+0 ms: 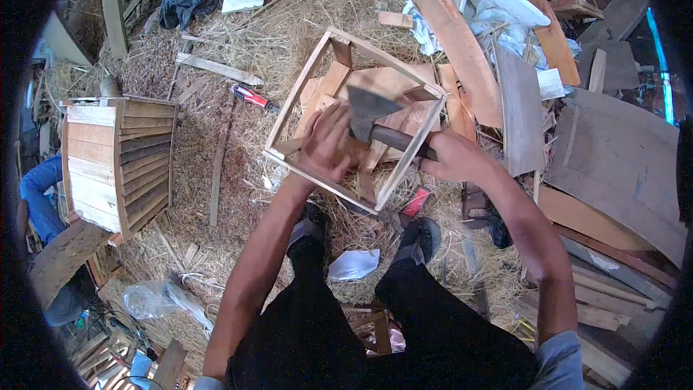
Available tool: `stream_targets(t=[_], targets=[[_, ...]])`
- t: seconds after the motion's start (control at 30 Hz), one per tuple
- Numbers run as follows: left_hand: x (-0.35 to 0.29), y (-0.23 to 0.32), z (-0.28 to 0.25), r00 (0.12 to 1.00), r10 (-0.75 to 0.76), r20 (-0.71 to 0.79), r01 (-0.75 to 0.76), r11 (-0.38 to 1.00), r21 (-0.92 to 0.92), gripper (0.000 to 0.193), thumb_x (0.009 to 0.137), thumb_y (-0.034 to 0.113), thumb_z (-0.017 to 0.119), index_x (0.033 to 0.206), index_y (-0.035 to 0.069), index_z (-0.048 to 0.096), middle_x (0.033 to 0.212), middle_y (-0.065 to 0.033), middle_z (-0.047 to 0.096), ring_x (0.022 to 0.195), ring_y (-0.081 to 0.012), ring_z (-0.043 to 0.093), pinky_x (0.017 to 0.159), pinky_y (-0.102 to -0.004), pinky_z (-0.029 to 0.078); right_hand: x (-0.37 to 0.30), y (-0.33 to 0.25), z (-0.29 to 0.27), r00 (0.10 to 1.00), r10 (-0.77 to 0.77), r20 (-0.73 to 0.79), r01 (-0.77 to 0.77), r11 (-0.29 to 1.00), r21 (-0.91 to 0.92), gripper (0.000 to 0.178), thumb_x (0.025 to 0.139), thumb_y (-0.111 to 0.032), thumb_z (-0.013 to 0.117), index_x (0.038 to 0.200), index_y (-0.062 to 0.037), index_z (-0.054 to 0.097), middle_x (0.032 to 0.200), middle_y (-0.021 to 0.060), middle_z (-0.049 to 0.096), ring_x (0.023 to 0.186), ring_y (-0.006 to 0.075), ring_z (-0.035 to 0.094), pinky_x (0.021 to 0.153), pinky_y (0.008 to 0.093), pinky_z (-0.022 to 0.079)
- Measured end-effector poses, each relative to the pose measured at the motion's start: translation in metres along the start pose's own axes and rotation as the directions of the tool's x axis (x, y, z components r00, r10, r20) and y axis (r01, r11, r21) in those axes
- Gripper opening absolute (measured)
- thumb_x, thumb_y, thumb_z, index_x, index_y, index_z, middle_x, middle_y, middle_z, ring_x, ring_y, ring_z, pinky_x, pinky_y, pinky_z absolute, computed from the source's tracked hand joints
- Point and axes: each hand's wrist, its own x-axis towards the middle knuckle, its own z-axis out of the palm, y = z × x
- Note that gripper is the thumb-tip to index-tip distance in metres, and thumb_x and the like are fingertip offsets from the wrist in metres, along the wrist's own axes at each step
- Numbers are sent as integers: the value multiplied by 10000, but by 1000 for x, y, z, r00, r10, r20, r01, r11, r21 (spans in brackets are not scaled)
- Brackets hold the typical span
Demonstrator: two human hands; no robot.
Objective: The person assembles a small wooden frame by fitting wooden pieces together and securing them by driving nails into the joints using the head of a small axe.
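In the middle stands an open wooden box frame made of thin pale battens, tilted at an angle in front of my feet. My right hand is wrapped round the dark handle of an axe, at the frame's right side. The broad grey blade hangs over the frame's opening. My left hand lies across the frame's lower left side, fingers stretched out and close to the blade. Nothing shows in its grasp. Cut wooden boards lie beneath the frame.
At the left stands a slatted wooden crate, a person's blue sleeve behind it. A red-handled tool lies on the straw. Long curved planks and sheets are piled at right. A clear plastic bag is lower left.
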Motion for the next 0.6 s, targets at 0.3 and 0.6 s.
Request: stream_targets(t=[0.3,0.6], targets=[[21,-22,30,997,-44,70,10,903,429,531,854,229,647,1370,173,538,1387,-63,519,1396,-238,383,1193,-502,185,-7,-18,-88,844,245,477,-199,969,-146,408,744,-249,788,1084,-56,672,806,157,696,757,297,685,693,409,523],[22,-6,39,997,-26,-70,57,866,496,483,891,257,602,1342,109,512,1319,-96,547,1310,-264,453,1135,-560,240,-63,-26,-119,783,366,503,-110,877,-467,377,724,-253,774,1027,-55,668,798,153,680,751,337,671,654,441,513]])
